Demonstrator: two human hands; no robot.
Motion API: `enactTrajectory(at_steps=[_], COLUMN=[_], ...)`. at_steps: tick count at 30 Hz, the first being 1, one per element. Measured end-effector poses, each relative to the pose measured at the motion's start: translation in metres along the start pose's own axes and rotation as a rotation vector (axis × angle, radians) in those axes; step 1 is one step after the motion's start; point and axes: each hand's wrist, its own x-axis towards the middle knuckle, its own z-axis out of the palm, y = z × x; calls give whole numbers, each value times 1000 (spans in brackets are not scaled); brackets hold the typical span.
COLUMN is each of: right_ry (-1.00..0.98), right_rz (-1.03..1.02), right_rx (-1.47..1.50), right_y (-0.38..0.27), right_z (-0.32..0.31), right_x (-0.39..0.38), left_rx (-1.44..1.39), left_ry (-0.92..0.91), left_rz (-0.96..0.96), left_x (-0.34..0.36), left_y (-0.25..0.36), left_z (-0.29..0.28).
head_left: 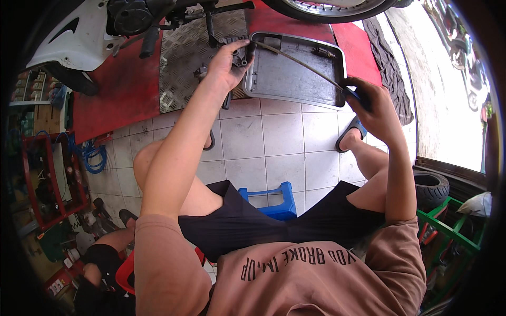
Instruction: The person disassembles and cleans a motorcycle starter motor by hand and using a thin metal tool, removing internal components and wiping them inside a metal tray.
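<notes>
The white tiled floor was smooth, with thin dark joints. Beyond it, a wide red platform carried at the far left a motorcycle with glossy white panels. My brown cloth shirt had dark printed letters, upside down to this view. In the middle of the platform lay a worn metal plate, with a raised pattern and oily stains. To its right was a rectangular grey metal tray, with rounded corners, a low rim and dark smears. A blue plastic stool stood between my legs.

My right hand, at the tray's near right corner, was closed on the dark blue handle of a long tool. Its thin, straight, dull metal shaft crossed above the tray toward the far left. There my left hand had its fingers bent at the shaft's tip, beside a grey, uneven metal part; I could not tell whether they gripped either one.
</notes>
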Motion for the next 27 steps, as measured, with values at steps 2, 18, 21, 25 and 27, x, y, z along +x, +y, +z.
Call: enactTrajectory(at_steps=[2,18,21,25,27], right_ry=[-14,30,15,20,23], right_rz=[14,-14,-10,-55,-42], right_rx=[-2,-78,-72,-1,15], right_y=[-4,-1,0,10,10], right_z=[-2,-6,-7,-6,-6], right_x=[0,-2,-1,0,1], left_rx=[-2,138,169,176,175], left_ry=[7,-94,-123,-112,-104], left_rz=[6,53,48,72,77], left_x=[-2,-5,-4,-16,-18], left_y=[2,7,9,12,14], left_z=[2,0,-3,6,9])
